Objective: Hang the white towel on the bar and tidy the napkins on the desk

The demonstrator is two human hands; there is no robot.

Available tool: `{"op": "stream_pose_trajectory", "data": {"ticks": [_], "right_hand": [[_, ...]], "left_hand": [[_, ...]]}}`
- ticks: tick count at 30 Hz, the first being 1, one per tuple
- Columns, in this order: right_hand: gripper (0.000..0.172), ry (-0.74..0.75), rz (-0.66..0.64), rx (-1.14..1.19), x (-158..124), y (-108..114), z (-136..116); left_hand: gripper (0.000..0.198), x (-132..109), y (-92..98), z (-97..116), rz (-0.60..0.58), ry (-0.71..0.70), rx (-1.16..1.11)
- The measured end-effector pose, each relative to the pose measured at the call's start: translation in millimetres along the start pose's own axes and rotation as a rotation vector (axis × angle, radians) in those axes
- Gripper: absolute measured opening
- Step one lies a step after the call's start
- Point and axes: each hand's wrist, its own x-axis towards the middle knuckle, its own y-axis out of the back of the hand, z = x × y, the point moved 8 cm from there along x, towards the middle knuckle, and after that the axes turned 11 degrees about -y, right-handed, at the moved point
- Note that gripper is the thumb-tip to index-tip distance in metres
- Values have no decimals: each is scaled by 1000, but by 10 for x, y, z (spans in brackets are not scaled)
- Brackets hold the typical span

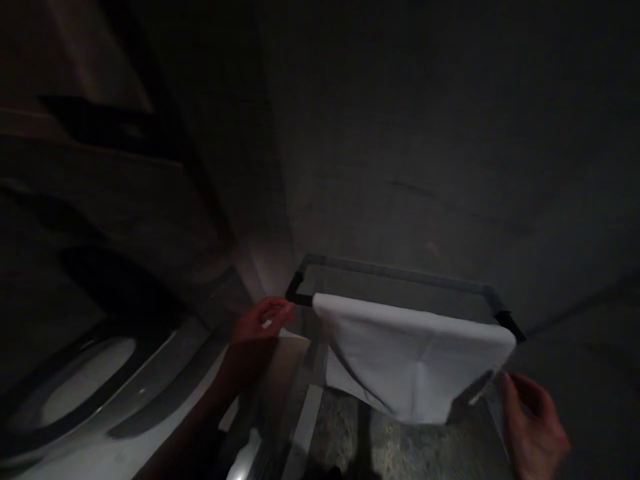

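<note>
I read a wall rail [395,275] carrying a white towel [413,357], long axis horizontal. My left hand [257,327] is nearer, just off its left edge; my right hand [533,430] sits below its right corner. Fingers [515,393] on both hands curl loosely, pinching nothing.

White towel [413,357] draped over black towel rail [395,275]. Left hand [260,321] open at towel's 9 o'clock, right hand [533,427] open at 4 o'clock, neither gripping. Toilet seat [85,380] at frame's 8 o'clock.

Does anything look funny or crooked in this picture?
Yes, the white towel on the towel rail hangs unevenly. Its bottom edge slants, and its layers don't line up, so one layer pokes out lower on the left. The left hand and right hand are beside it.
</note>
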Motion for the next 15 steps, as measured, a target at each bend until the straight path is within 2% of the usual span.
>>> {"op": "stream_pose_trajectory", "data": {"ticks": [1, 2, 3, 4, 5, 7, 9, 11, 12, 13, 15], "right_hand": [[66, -13, 55, -12, -182, -34, -20], [67, -31, 25, -29, -414, -166, -48], [68, -18, -96, -43, -703, -398, -108], [69, 36, -274, -41, -1059, -696, -205], [68, 137, -524, 3, -1507, -1043, -348], [70, 360, -1020, 237, -2575, -1602, -702], [81, 465, -1486, 414, -3690, -1969, -985], [93, 428, -1843, 360, -4715, -2250, -1121], [99, 384, -1936, 283, -5160, -2371, -1152], [104, 338, -1952, 196, -5544, -2489, -1170], [114, 298, -1876, 68, -6213, -2670, -1199]], "left_hand": [[49, -45, 113, -131, 34, 73, -77], [48, -107, 233, -267, 60, 132, -141], [47, -186, 360, -395, 81, 164, -188], [46, -277, 484, -507, 95, 168, -225], [45, -378, 600, -608, 107, 153, -257], [47, -591, 802, -806, 131, 122, -321], [45, -770, 1050, -1018, 199, 103, -348], [41, -910, 1496, -1226, 363, 72, -256], [39, -991, 1799, -1328, 475, 60, -184], [37, -1091, 2135, -1435, 591, 61, -122], [37, -1335, 2831, -1677, 778, 101, -64]]}}
